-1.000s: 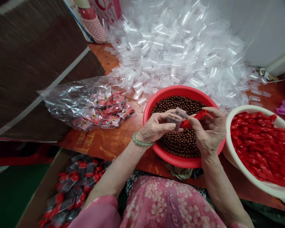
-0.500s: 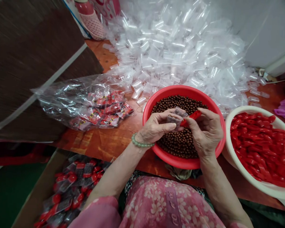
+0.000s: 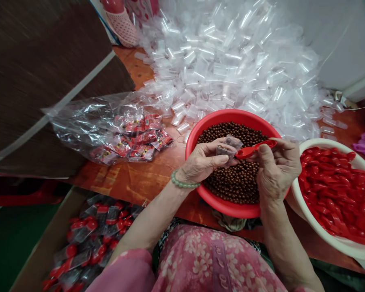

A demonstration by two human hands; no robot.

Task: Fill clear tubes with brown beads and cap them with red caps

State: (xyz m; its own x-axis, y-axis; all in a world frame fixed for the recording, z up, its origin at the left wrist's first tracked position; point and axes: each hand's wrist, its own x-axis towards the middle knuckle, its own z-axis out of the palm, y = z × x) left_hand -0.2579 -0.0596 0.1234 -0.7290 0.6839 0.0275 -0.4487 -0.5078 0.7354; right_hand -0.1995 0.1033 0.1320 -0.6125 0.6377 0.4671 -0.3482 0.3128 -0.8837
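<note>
My left hand is closed around clear plastic tubes, seemingly two, with a few brown balls visible inside. A green bead bracelet circles that wrist. Between the thumb and fingers of my right hand is a red plastic piece with a long looped handle. Its narrow end lies close beside the tubes; whether they touch I cannot tell. Both hands are above a red basin holding many glossy brown balls.
A white basin of red plastic pieces stands at right. Behind lies a large heap of clear tubes. Left of the red basin, a clear bag holds red packets. At lower left, a box contains red-capped tubes.
My right hand has moved right, and more of the red piece shows, its looped handle now in view. My left hand still holds the tubes. The whole view has shifted slightly.
</note>
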